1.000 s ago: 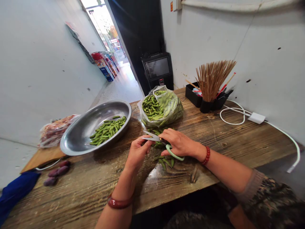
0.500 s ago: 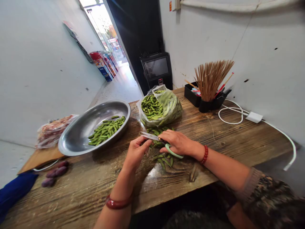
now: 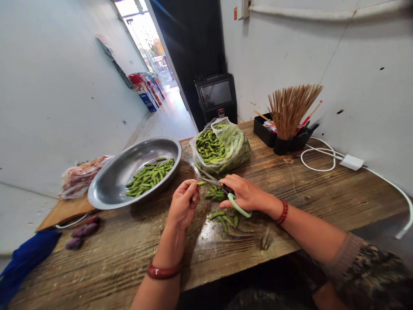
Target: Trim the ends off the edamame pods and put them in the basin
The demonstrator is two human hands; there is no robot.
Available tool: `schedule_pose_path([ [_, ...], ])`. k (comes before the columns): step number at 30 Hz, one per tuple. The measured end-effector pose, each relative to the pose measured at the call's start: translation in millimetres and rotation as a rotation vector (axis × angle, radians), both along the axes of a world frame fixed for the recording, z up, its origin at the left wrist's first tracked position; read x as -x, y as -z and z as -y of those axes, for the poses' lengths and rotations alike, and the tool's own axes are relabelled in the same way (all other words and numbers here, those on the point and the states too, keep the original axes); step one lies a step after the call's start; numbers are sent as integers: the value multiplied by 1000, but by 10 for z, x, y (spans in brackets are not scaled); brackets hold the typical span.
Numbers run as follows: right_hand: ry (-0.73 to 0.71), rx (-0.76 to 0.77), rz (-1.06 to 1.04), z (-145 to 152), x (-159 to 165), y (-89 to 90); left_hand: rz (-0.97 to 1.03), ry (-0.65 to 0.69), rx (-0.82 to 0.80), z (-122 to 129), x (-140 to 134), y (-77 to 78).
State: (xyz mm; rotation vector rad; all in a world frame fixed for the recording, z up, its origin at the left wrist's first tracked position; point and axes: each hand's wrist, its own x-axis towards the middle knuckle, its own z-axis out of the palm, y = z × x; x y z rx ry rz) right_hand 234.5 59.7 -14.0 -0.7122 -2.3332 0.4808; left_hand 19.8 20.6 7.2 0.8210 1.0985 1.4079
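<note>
Between thumb and fingers, my left hand (image 3: 184,204) pinches a green edamame pod (image 3: 200,183), its end pointing right. My right hand (image 3: 243,193) grips scissors (image 3: 213,181) with pale green handles; the blades are spread beside the pod's tip. Under and below the scissors lie loose edamame pods (image 3: 222,219) on the wooden table. Just behind the hands stands a clear plastic bag (image 3: 237,150) full of pods. To the left, a wide steel basin (image 3: 109,183) holds a heap of edamame pods (image 3: 150,175).
A black holder (image 3: 265,133) with many thin wooden skewers (image 3: 292,112) stands at the back right, near a white cable with a box (image 3: 351,162). At left are a bagged reddish item (image 3: 80,176), several purple oval things (image 3: 85,231) and a blue cloth (image 3: 30,254).
The scissor blades have opened and now point up-left. The pod in my left hand has come into clear sight, and that hand has turned slightly. The whole view has shifted a little.
</note>
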Motion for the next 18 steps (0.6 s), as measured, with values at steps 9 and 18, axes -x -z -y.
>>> schedule_pose_path([
  [9, -21, -4, 49, 24, 12, 1, 51, 57, 18, 14, -70, 33],
  [18, -18, 24, 13, 55, 14, -84, 16, 106, 18, 34, -151, 46],
])
